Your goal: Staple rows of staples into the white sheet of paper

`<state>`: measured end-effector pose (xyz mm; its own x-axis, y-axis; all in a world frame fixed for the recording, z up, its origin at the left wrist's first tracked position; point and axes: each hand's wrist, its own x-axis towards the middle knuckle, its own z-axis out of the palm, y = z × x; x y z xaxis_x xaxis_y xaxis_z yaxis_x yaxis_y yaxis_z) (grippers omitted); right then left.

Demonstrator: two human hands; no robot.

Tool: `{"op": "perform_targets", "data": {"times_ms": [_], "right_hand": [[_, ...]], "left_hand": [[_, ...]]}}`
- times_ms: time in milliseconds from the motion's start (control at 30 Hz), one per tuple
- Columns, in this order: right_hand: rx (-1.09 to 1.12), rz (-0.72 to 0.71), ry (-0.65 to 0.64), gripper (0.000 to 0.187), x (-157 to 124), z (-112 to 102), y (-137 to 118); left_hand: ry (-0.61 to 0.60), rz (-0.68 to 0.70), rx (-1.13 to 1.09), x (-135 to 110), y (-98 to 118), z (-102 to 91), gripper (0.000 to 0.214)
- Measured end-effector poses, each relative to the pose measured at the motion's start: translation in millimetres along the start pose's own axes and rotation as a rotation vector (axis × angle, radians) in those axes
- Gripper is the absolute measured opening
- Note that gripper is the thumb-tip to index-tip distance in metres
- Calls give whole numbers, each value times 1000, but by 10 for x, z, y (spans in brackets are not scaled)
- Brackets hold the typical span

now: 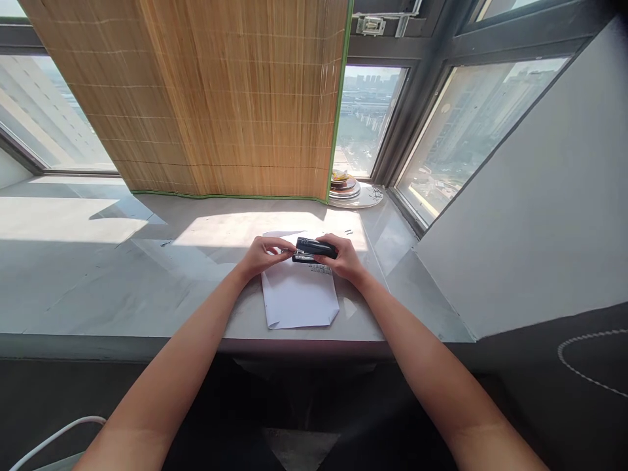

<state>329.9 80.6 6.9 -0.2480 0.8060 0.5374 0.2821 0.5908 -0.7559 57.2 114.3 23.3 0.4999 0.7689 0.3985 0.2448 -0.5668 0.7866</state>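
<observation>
A black stapler point(314, 250) is held just above a sheet of white paper point(299, 297) lying on the grey window ledge point(147, 288). My right hand point(346, 258) is wrapped round the stapler's right end. My left hand point(262, 254) pinches at its left end, fingers closed on the front of the stapler. The paper's near right corner is folded.
A bamboo blind point(220, 98) hangs over the window behind the ledge. A small stack of round dishes point(346, 186) stands at the back right corner. A white slanted wall point(534, 216) rises on the right. Small staples point(348, 231) lie beyond the paper.
</observation>
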Motion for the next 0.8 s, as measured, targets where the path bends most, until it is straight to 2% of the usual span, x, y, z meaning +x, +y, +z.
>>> {"op": "perform_targets", "data": {"times_ms": [800], "right_hand": [[75,57,38,33,-2,-53,-16]], "left_hand": [[36,-4,5,-9,58,-31,24]]}}
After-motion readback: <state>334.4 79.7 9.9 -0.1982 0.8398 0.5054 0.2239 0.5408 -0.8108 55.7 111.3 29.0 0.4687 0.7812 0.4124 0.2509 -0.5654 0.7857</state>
